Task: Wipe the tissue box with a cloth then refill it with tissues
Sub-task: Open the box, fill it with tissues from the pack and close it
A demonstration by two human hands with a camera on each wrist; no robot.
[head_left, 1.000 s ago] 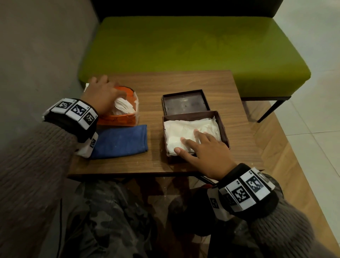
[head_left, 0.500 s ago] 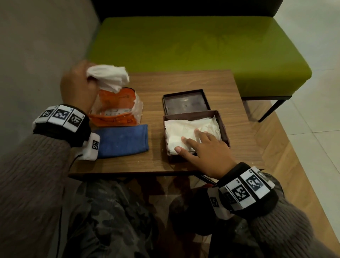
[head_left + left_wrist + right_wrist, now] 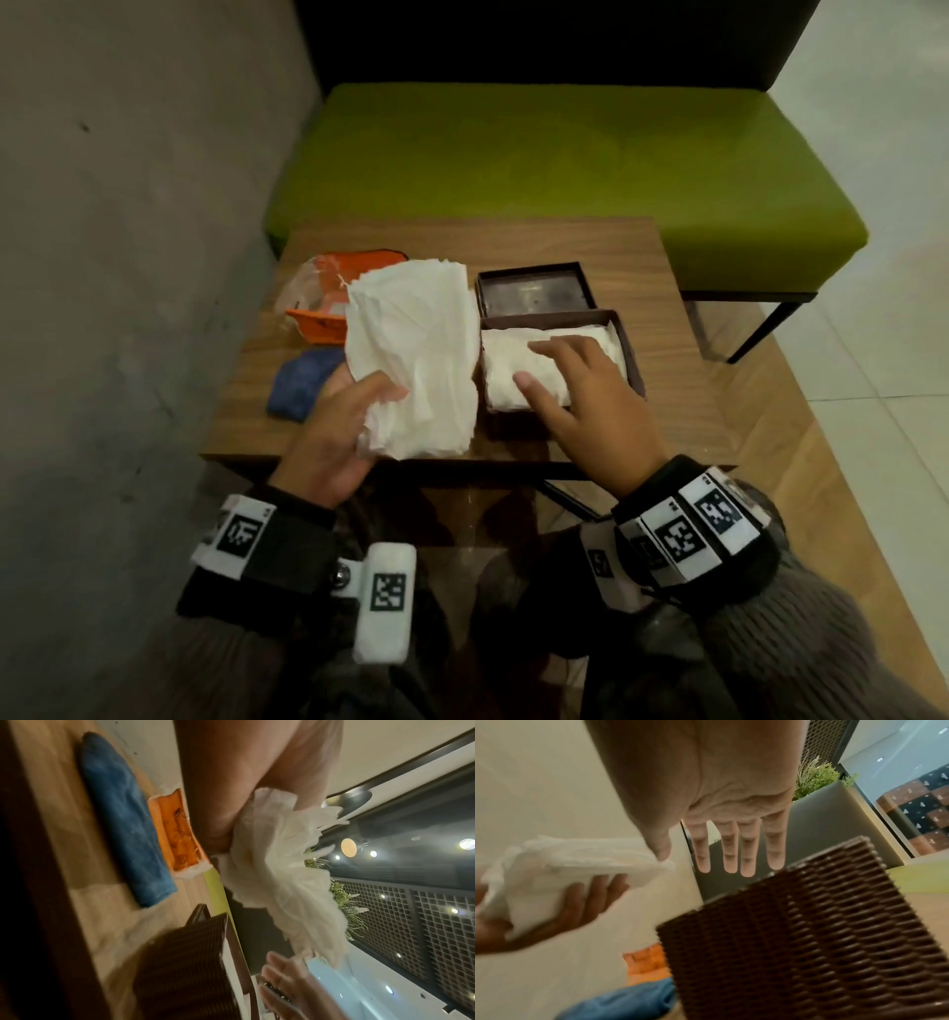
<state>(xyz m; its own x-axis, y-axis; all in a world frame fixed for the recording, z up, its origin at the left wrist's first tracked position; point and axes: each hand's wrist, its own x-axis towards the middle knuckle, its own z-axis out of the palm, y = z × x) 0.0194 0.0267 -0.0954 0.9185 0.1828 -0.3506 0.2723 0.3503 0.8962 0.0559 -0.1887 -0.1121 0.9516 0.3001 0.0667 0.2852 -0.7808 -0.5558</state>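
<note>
Tissues (image 3: 411,354) pinched by left hand (image 3: 334,442) | hide blue cloth (image 3: 303,383) at 9 o'clock | right hand (image 3: 590,406) flat, fingers straight, over tissue box (image 3: 629,349)

One tissue box (image 3: 631,354), one lid (image 3: 534,293), one cloth (image 3: 300,383) (blue), one orange packet (image 3: 321,324), two hands.

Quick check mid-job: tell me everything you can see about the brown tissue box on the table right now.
The tissue box is dark brown with ribbed, woven-looking walls, seen close in the right wrist view. It stands upright and open near the table's front edge, with white tissues inside. Its lid lies inner side up just behind it. The right hand reaches over it with straight fingers; whether it touches is unclear.
</note>
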